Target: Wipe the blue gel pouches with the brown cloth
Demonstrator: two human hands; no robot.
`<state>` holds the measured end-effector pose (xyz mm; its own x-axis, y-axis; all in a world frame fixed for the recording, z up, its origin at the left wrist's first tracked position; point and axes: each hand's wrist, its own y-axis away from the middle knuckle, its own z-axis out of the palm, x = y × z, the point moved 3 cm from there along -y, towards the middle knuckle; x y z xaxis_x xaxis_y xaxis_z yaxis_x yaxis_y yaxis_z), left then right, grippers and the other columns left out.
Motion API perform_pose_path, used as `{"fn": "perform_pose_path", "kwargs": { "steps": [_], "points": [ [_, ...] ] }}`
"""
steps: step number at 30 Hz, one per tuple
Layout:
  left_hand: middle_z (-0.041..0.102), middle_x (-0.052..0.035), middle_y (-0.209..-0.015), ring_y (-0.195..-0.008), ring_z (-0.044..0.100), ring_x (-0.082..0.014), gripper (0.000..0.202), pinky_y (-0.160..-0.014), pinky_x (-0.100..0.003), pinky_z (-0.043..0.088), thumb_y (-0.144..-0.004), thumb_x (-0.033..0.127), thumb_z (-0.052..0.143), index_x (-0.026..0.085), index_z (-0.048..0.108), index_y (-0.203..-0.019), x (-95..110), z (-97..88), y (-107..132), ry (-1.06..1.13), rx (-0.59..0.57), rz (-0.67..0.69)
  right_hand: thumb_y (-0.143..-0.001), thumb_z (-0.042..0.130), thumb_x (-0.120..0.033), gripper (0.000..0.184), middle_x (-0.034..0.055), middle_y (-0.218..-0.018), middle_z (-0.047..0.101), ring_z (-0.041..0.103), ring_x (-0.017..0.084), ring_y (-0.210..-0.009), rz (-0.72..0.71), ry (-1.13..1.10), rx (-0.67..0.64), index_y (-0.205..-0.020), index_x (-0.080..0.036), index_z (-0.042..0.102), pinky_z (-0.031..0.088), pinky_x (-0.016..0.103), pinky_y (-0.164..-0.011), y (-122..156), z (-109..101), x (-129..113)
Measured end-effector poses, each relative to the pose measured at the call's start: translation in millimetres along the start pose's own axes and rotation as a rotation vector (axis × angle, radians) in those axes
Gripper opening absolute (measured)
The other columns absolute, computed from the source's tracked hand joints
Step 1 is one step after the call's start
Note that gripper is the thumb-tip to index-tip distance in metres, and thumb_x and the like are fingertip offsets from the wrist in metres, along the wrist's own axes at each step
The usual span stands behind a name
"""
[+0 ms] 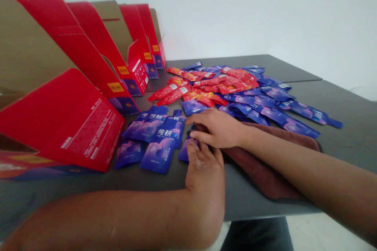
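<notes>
On the dark table, a blue-purple pouch [184, 152] lies partly under my two hands, which meet and overlap. My left hand [205, 166] is closed over its right side, fingers bent down on it. Above it, my right hand [219, 127] reaches in from the right, with thumb and forefinger closed about the pouch's upper end; their tips are partly hidden. Just left of the hands, several matching pouches [158, 153] lie overlapped with their white lettering facing up. A folded brown cloth [262, 176] lies beneath my right wrist and forearm.
Red cardboard boxes [88, 125] with raised flaps stand in a row along the left side. Behind my hands spreads a loose pile of red sachets [212, 80] and blue-purple sachets [277, 93]. A pale wall [235, 11] rises beyond the table [338, 106].
</notes>
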<state>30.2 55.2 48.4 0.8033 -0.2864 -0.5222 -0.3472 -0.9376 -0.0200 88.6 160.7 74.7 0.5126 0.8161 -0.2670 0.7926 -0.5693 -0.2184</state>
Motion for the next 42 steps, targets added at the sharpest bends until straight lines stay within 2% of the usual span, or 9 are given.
{"fn": "perform_pose_path", "kwargs": {
  "steps": [3, 5, 12, 16, 20, 28, 32, 37, 42],
  "points": [
    [0.058, -0.0248, -0.132, -0.118, 0.059, -0.033, 0.049, -0.102, -0.046, 0.046, -0.089, 0.012, 0.042, 0.008, 0.046, -0.137, 1, 2.6, 0, 0.038, -0.006, 0.015, -0.091, 0.05, -0.037, 0.037, 0.0072, -0.088, 0.069, 0.06, 0.02, -0.079, 0.107, 0.075, 0.032, -0.12, -0.017, 0.06, 0.039, 0.031, -0.073, 0, -1, 9],
    [0.056, -0.0246, -0.134, -0.118, 0.058, -0.0328, 0.049, -0.103, -0.047, 0.045, -0.089, 0.013, 0.042, 0.009, 0.046, -0.138, 1, 3.3, 0, 0.055, -0.023, 0.031, -0.09, 0.051, -0.036, 0.037, 0.0081, -0.09, 0.069, 0.06, 0.02, -0.081, 0.115, 0.082, 0.041, -0.12, -0.016, 0.06, 0.039, 0.031, -0.074, 0, -2, 11],
    [0.065, -0.0262, -0.121, -0.11, 0.064, -0.0307, 0.046, -0.098, -0.044, 0.049, -0.088, 0.007, 0.038, 0.005, 0.052, -0.131, -4, -3.2, -2, 0.033, -0.053, 0.032, -0.09, 0.051, -0.036, 0.034, 0.0052, -0.088, 0.068, 0.059, 0.018, -0.079, -0.082, -0.074, -0.033, -0.116, -0.017, 0.06, 0.04, 0.029, -0.073, 1, 0, -4],
    [0.059, -0.0253, -0.13, -0.117, 0.059, -0.032, 0.05, -0.101, -0.046, 0.047, -0.088, 0.007, 0.039, 0.008, 0.046, -0.137, -3, -1.4, -2, 0.062, -0.052, 0.022, -0.09, 0.051, -0.036, 0.036, 0.0049, -0.081, 0.067, 0.058, 0.018, -0.075, 0.07, 0.016, 0.0, -0.118, -0.017, 0.06, 0.038, 0.03, -0.071, 0, -1, 4],
    [0.053, -0.0289, -0.134, -0.118, 0.057, -0.0355, 0.049, -0.102, -0.049, 0.045, -0.089, 0.012, 0.043, 0.009, 0.047, -0.137, -1, 2.5, 0, 0.098, -0.046, 0.036, -0.09, 0.052, -0.036, 0.037, 0.0076, -0.089, 0.069, 0.06, 0.02, -0.08, 0.146, 0.078, 0.029, -0.12, -0.017, 0.06, 0.039, 0.03, -0.072, 0, -2, 13],
    [0.064, -0.0301, -0.12, -0.112, 0.063, -0.0327, 0.044, -0.1, -0.045, 0.047, -0.088, 0.007, 0.041, 0.003, 0.053, -0.13, -2, -2.5, -1, 0.089, 0.01, -0.015, -0.088, 0.054, -0.032, 0.033, 0.0076, -0.095, 0.07, 0.061, 0.021, -0.089, -0.05, -0.043, -0.036, -0.116, -0.017, 0.062, 0.041, 0.033, -0.08, 0, 0, -4],
    [0.062, -0.0259, -0.127, -0.116, 0.06, -0.0323, 0.048, -0.1, -0.045, 0.047, -0.088, 0.007, 0.04, 0.007, 0.05, -0.134, -2, -1.8, 0, 0.091, -0.003, -0.016, -0.089, 0.053, -0.033, 0.034, 0.0096, -0.098, 0.069, 0.06, 0.023, -0.094, 0.004, 0.025, 0.015, -0.118, -0.016, 0.061, 0.04, 0.039, -0.088, -1, 0, 1],
    [0.057, -0.0224, -0.134, -0.118, 0.059, -0.0321, 0.05, -0.101, -0.047, 0.047, -0.088, 0.008, 0.039, 0.012, 0.046, -0.138, -1, 1.0, 1, 0.073, -0.036, 0.028, -0.089, 0.051, -0.035, 0.037, 0.0105, -0.097, 0.07, 0.062, 0.024, -0.094, 0.1, 0.085, 0.026, -0.119, -0.015, 0.061, 0.041, 0.039, -0.087, -1, -2, 9],
    [0.062, -0.0257, -0.126, -0.115, 0.061, -0.0321, 0.047, -0.099, -0.045, 0.048, -0.088, 0.009, 0.039, 0.008, 0.05, -0.134, -2, -0.9, 0, 0.035, -0.006, 0.006, -0.09, 0.05, -0.034, 0.035, 0.0096, -0.097, 0.07, 0.062, 0.022, -0.093, -0.005, 0.014, -0.026, -0.118, -0.016, 0.061, 0.042, 0.035, -0.085, -1, 0, 0]
  ]
}}
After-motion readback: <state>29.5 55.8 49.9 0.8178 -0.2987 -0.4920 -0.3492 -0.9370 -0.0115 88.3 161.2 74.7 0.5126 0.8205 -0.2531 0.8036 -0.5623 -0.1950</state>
